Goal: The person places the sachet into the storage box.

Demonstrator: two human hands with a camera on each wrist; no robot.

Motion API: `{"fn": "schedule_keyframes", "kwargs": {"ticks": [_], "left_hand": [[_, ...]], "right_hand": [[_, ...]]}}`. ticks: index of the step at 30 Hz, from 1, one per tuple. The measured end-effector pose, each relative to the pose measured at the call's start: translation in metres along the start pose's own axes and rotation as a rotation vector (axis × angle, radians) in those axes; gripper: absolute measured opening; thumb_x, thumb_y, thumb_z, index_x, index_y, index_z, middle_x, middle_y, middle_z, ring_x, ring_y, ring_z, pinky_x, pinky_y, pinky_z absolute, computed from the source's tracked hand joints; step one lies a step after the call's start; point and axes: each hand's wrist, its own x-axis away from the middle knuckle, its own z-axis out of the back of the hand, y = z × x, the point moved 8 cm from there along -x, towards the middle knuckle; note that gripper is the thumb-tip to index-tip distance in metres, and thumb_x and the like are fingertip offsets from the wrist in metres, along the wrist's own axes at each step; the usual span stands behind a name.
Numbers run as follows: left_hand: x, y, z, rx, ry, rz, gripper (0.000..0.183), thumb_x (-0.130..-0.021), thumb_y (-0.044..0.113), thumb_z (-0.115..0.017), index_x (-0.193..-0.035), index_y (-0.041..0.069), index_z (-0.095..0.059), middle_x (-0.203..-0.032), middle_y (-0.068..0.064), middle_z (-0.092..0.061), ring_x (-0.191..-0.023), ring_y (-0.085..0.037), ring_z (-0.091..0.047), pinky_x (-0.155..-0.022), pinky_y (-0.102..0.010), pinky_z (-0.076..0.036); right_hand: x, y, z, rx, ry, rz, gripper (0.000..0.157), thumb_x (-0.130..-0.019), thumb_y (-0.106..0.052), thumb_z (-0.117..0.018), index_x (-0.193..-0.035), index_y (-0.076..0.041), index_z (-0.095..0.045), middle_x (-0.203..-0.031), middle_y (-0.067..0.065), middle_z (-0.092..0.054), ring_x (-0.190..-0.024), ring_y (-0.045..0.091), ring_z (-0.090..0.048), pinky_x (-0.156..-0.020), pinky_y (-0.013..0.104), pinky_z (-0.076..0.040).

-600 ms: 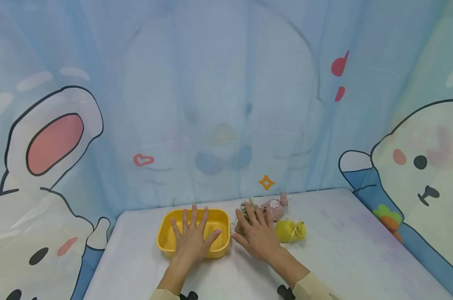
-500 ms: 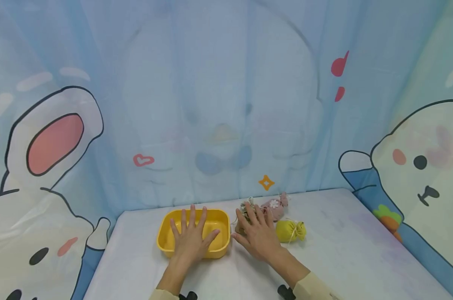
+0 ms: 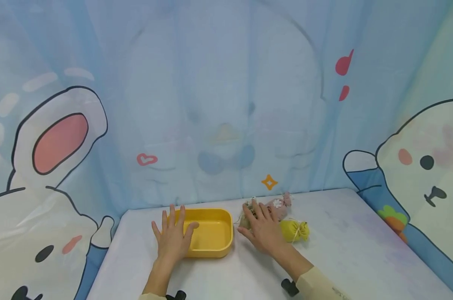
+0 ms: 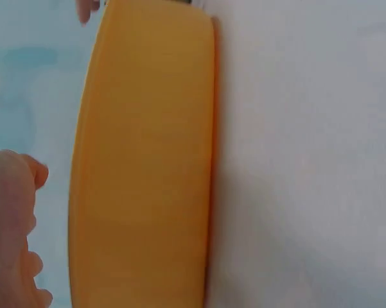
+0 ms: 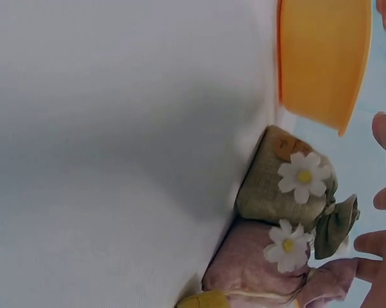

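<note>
The left hand is spread wide with nothing in its fingers, over the left end of the yellow basin, which stands open side up on the desk, presumably kept steady by its flat base. To its right, the right hand, fingers splayed too and holding nothing, is poised by the green sachet and pink sachet; I can't tell whether it touches either. Those two sit side by side, perhaps propping each other, while the yellow pouch lies over, probably because it's so plump.
</note>
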Motion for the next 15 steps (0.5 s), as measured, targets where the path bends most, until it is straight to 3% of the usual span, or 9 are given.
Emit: {"fn": "schedule_keyframes", "kwargs": {"ticks": [5, 7, 11, 15], "left_hand": [[0.001, -0.03, 0.007, 0.103, 0.022, 0.082, 0.062, -0.108, 0.025, -0.045, -0.165, 0.01, -0.027, -0.172, -0.025, -0.018, -0.158, -0.049, -0.017, -0.123, -0.077, 0.004], [0.001, -0.041, 0.008, 0.191, 0.023, 0.115, 0.061, -0.108, 0.019, -0.042, -0.165, 0.005, -0.025, -0.17, -0.027, -0.02, -0.156, -0.049, -0.022, -0.126, -0.073, -0.002], [0.003, -0.061, 0.003, 0.37, 0.026, 0.156, 0.059, -0.109, 0.012, -0.037, -0.163, -0.004, -0.021, -0.166, -0.029, -0.03, -0.152, -0.045, -0.034, -0.126, -0.064, -0.026], [0.006, -0.073, -0.004, 0.462, 0.03, 0.172, 0.055, -0.11, 0.013, -0.037, -0.162, -0.005, -0.026, -0.161, -0.027, -0.038, -0.149, -0.044, -0.039, -0.124, -0.06, -0.033]], "right_hand": [[-0.006, 0.006, -0.001, 0.003, 0.04, 0.002, 0.073, -0.098, -0.053, -0.065, -0.156, -0.012, -0.046, -0.155, 0.018, -0.05, -0.144, 0.039, -0.044, -0.129, 0.067, -0.012], [-0.008, 0.008, 0.001, 0.017, 0.07, 0.006, 0.066, -0.096, -0.046, -0.071, -0.149, -0.011, -0.053, -0.145, 0.017, -0.058, -0.138, 0.039, -0.049, -0.128, 0.068, -0.016], [-0.012, 0.01, 0.002, 0.049, 0.08, 0.001, 0.053, -0.094, -0.033, -0.076, -0.139, -0.012, -0.06, -0.133, 0.015, -0.063, -0.131, 0.038, -0.052, -0.127, 0.069, -0.019], [-0.017, 0.012, 0.001, 0.065, 0.058, -0.016, 0.049, -0.094, -0.028, -0.077, -0.138, -0.012, -0.062, -0.132, 0.014, -0.065, -0.131, 0.037, -0.053, -0.127, 0.069, -0.019]]}}
